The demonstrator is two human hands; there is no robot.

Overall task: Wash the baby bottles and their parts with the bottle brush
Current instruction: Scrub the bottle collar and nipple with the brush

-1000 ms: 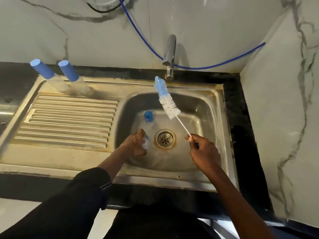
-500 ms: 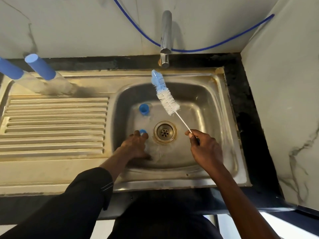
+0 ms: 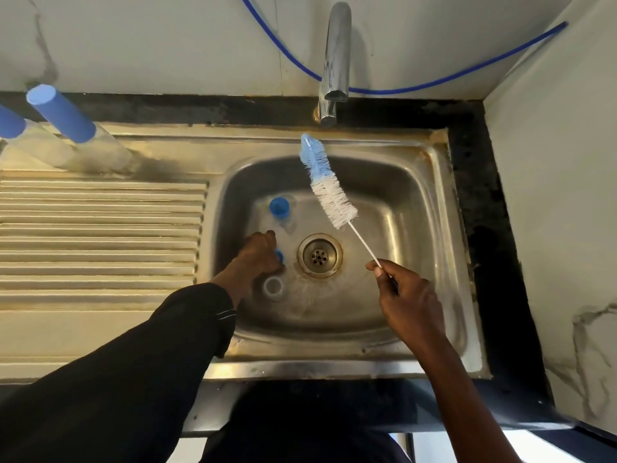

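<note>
Left of the drain (image 3: 320, 255), the left hand (image 3: 258, 253) has dropped, fingers (image 3: 269, 236) gripping a blue bottle part (image 3: 279, 256); the right hand (image 3: 405, 297) pinches the bottle brush (image 3: 329, 190), so scrubbing looks next.

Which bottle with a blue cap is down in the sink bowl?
The small bottle left of the drain, just beyond the left hand. The other two capped bottles stand up on the ribbed drainboard.

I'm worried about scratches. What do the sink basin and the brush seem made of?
Sink basin: probably stainless steel, dull grey sheen with soft reflections and brownish stains along the rim. Bottle brush: soft-looking synthetic bristles, blue then white, on a thin pale stem, possibly twisted wire.
</note>
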